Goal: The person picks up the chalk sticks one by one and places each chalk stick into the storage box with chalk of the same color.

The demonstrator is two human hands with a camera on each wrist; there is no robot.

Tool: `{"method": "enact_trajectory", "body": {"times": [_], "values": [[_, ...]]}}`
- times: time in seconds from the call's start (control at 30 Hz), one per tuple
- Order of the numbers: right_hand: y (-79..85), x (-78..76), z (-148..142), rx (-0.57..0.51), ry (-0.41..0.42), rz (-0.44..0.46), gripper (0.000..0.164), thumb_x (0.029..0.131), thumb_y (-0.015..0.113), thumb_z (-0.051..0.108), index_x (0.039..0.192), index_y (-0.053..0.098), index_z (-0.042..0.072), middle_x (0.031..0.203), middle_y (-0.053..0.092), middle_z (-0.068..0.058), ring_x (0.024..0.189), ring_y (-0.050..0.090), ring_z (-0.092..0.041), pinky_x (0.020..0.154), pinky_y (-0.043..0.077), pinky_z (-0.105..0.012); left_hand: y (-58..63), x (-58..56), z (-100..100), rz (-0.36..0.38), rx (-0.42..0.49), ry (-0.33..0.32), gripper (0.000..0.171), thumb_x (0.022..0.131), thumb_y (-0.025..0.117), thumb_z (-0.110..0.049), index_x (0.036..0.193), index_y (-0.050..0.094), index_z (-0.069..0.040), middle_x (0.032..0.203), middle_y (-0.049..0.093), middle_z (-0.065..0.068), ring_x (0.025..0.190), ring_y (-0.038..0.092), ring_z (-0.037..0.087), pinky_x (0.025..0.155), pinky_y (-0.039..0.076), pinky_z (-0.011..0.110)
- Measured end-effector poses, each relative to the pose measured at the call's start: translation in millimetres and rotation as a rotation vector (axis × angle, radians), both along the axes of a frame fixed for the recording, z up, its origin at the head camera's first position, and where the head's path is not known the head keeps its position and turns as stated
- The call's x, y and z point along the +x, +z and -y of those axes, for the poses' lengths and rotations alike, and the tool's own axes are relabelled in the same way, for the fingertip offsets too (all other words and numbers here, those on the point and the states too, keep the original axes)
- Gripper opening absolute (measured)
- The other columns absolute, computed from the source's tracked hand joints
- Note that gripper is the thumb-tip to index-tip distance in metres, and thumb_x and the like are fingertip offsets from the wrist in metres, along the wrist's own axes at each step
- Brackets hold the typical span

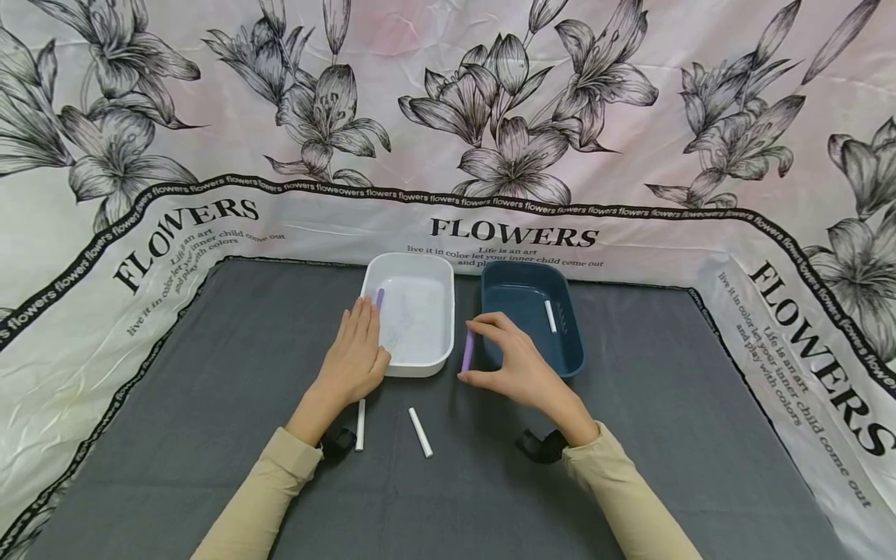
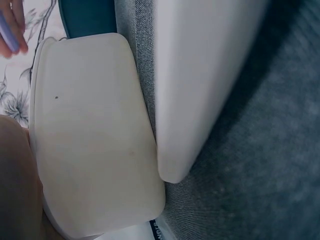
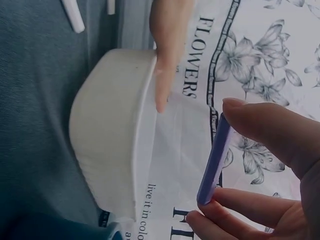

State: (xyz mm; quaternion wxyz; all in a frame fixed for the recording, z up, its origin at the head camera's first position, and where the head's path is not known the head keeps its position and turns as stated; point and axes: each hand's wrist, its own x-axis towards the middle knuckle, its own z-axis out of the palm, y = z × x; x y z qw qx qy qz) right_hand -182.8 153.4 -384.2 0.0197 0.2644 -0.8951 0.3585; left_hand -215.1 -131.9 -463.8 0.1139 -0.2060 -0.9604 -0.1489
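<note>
My right hand (image 1: 514, 362) pinches a purple chalk stick (image 1: 467, 351) end to end, thumb at one end and fingertips at the other. It hovers between the white tub (image 1: 414, 370) and the dark blue tub (image 1: 578, 346). The right wrist view shows this chalk (image 3: 215, 160) beside the white tub's wall. With fingers extended, my left hand (image 1: 353, 354) rests on the white tub's left rim. A second purple chalk stick (image 1: 380, 298) leans inside that tub, partly hidden by the fingers. Inside the blue tub lies a white chalk stick (image 1: 550, 316).
Two white chalk sticks lie on the grey cloth in front of the white tub: one (image 1: 360, 425) near my left wrist, another (image 1: 421, 432) further right. A flower-printed curtain (image 1: 518, 225) stands behind both tubs. Dark straps (image 1: 542, 446) sit at both wrists.
</note>
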Motion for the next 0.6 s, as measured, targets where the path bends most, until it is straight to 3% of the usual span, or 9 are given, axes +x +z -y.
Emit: {"method": "enact_trajectory", "body": {"times": [0.37,0.6], "values": [[7.9,-33.0,22,-0.025,0.054,-0.071,0.071,0.078,0.085,0.024,0.138,0.056,0.0,0.136,0.052,-0.013,0.123,0.051,-0.03,0.102,0.043,-0.049,0.5,-0.4,0,0.001,-0.002,0.006,0.07,0.094,0.043,-0.018,0.151,0.017,0.016,0.16,0.01,0.03,0.15,0.004,0.039,0.12,0.004,0.05],[12.0,-49.1,38,-0.012,0.069,-0.043,0.071,0.079,0.084,0.024,0.139,0.055,-0.001,0.137,0.05,-0.014,0.124,0.051,-0.03,0.102,0.044,-0.048,0.0,0.3,0,-0.006,-0.007,0.008,0.071,0.094,0.045,-0.018,0.15,0.019,0.017,0.16,0.011,0.031,0.15,0.006,0.04,0.12,0.006,0.051]]}}
